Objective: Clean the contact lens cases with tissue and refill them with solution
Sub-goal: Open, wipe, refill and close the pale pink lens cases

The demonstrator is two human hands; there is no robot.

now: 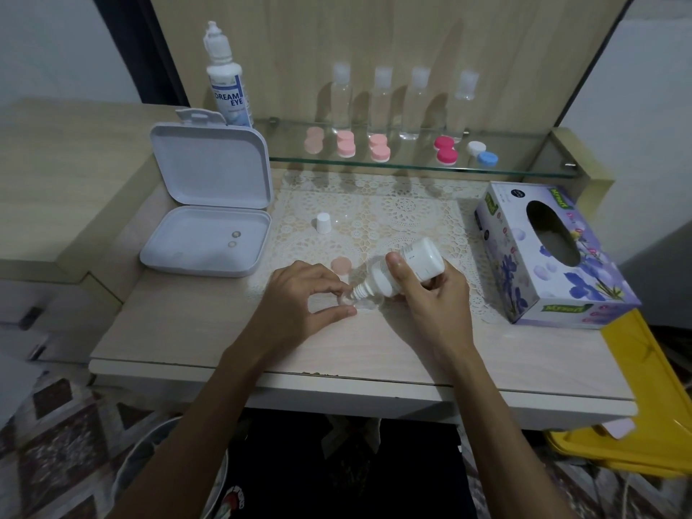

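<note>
White plastic solution bottle (415,265), tipped nozzle-down, gripped in right hand (434,294); left hand (303,294) pinches clear lens case (352,300) on table (224,331). Shelf bottle (227,84) reads "DREAM EYE".

A pale wood-grain worktop (224,346) is filling the middle of the view; a lace mat (404,215) is lying over its far half; a glass shelf (524,170) is running across a tall wooden back panel (337,35); grey-white walls (56,43) are flanking it; a patterned rug (56,425) is covering the floor below; dim, even light is falling throughout.
</note>
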